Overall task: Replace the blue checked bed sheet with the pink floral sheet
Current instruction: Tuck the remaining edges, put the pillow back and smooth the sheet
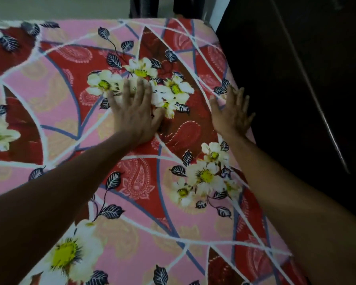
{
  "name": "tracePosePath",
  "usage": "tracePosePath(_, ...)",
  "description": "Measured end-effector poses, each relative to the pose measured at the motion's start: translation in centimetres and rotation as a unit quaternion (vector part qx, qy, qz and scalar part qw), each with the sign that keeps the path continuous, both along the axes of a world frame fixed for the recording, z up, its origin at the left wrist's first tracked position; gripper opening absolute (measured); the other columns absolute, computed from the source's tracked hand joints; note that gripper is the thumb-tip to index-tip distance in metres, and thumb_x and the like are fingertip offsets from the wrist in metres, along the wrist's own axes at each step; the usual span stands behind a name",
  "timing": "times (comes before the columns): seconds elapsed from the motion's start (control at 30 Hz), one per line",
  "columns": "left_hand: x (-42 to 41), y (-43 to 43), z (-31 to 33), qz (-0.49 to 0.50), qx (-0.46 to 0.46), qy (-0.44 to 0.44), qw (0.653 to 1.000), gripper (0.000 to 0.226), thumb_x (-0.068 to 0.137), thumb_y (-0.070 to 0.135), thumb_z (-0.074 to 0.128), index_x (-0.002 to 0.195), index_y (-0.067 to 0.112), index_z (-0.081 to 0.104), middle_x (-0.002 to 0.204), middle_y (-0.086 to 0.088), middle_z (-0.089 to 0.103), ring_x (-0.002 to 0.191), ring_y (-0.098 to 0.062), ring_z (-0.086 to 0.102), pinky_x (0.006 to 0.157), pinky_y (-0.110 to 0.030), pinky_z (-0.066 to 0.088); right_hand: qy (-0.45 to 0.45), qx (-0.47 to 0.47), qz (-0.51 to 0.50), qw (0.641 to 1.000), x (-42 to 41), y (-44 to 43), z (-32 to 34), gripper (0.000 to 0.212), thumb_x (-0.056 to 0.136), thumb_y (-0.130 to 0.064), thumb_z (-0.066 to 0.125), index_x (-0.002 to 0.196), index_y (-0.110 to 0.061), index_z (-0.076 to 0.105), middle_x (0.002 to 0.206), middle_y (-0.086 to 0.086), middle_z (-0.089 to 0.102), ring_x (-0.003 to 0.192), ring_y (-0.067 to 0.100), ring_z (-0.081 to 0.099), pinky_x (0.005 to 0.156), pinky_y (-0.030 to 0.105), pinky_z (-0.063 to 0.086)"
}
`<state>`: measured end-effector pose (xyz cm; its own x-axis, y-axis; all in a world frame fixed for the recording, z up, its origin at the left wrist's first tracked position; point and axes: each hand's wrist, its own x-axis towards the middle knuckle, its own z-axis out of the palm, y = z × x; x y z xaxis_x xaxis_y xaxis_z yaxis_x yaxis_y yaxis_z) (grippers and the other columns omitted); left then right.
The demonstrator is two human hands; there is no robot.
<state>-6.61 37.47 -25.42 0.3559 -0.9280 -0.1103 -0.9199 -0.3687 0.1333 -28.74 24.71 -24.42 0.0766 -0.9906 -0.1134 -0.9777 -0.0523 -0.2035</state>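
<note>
While hands [135,112] [231,115] press, pink floral sheet [56,93] lies smooth.

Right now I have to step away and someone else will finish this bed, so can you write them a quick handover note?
Left hand: open, fingers spread, palm flat on the pink floral sheet, over a cluster of white flowers.
Right hand: open, flat on the sheet close to its right edge.
Things: the floral sheet covers the whole top surface in view, up to the far right corner. The blue checked sheet is not in view.
Done: floral sheet spread out, mostly flat.
Left: probably smoothing and tucking the edges. Whether the sides are tucked cannot be told from here.
</note>
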Motion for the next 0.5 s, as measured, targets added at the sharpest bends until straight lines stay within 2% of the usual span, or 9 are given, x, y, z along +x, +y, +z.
tracePosePath(0.07,-0.6,-1.8,0.2,-0.069,0.01,0.017,0.997,0.083,0.093,0.075,0.003,0.158,0.025,-0.008,0.166,0.003,-0.013,0.152,-0.025,-0.016,0.117,-0.064,-0.011,-0.014,-0.067,0.032,0.997,1.8,0.3,0.5,0.068,0.102,-0.061,0.027,0.161,-0.03,0.014,0.169,0.005,0.004,0.156,0.028,0.002,0.121,0.063,0.005)
tracePosePath(0.13,-0.9,-3.4,1.0,-0.137,-0.014,0.125,0.983,0.077,0.095,0.07,0.006,0.159,0.026,0.002,0.167,0.004,-0.002,0.153,-0.017,-0.011,0.119,-0.058,-0.012,-0.048,-0.124,0.096,0.986,4.6,0.9,0.9,0.06,0.104,-0.052,0.025,0.159,-0.027,0.024,0.168,0.005,0.014,0.155,0.027,0.01,0.122,0.059,0.011)
tracePosePath(0.2,0.0,-4.4,1.6,-0.12,-0.127,0.297,0.939,0.066,0.1,0.048,0.026,0.158,0.018,0.021,0.165,-0.003,0.02,0.151,-0.009,0.007,0.123,-0.044,-0.004,-0.092,-0.146,0.195,0.966,8.1,1.2,0.8,0.054,0.106,-0.045,0.025,0.154,-0.025,0.036,0.166,0.004,0.024,0.153,0.027,0.019,0.12,0.057,0.02)
tracePosePath(0.23,1.0,-4.6,1.9,-0.073,-0.196,0.347,0.914,0.061,0.098,0.036,0.035,0.154,0.013,0.031,0.16,-0.008,0.032,0.148,-0.01,0.018,0.124,-0.039,0.004,-0.112,-0.138,0.242,0.954,10.0,1.1,0.6,0.052,0.106,-0.044,0.025,0.152,-0.025,0.041,0.165,0.003,0.026,0.153,0.026,0.021,0.119,0.058,0.02)
tracePosePath(0.27,2.4,-4.9,2.0,-0.01,-0.249,0.345,0.905,0.058,0.096,0.031,0.041,0.15,0.011,0.04,0.153,-0.012,0.042,0.145,-0.016,0.028,0.123,-0.038,0.014,-0.12,-0.12,0.277,0.946,11.9,0.8,0.4,0.052,0.106,-0.045,0.025,0.151,-0.026,0.042,0.166,0.001,0.025,0.153,0.025,0.02,0.119,0.059,0.019)
tracePosePath(0.33,6.0,-5.7,2.0,0.088,-0.286,0.22,0.928,0.054,0.095,0.035,0.042,0.143,0.012,0.049,0.143,-0.014,0.052,0.138,-0.028,0.04,0.117,-0.046,0.028,-0.084,-0.077,0.331,0.937,15.3,-0.2,-0.2,0.054,0.106,-0.052,0.023,0.155,-0.033,0.034,0.168,-0.001,0.018,0.155,0.023,0.013,0.119,0.064,0.011)
tracePosePath(0.4,9.6,-6.7,1.9,0.139,-0.201,0.105,0.964,0.057,0.098,0.044,0.037,0.148,0.017,0.042,0.154,-0.01,0.041,0.146,-0.03,0.029,0.119,-0.053,0.02,-0.028,-0.055,0.374,0.925,18.0,-1.6,-0.7,0.059,0.103,-0.062,0.02,0.158,-0.041,0.021,0.169,-0.004,0.011,0.156,0.022,0.007,0.119,0.067,0.003)
tracePosePath(0.5,12.2,-8.7,1.0,0.141,-0.057,0.043,0.987,0.065,0.099,0.059,0.023,0.156,0.027,0.021,0.167,-0.001,0.012,0.153,-0.032,0.005,0.117,-0.066,0.002,0.001,-0.031,0.386,0.922,20.1,-5.3,-0.8,0.071,0.095,-0.075,0.024,0.158,-0.044,0.015,0.17,-0.004,0.005,0.156,0.021,0.002,0.119,0.065,-0.001)
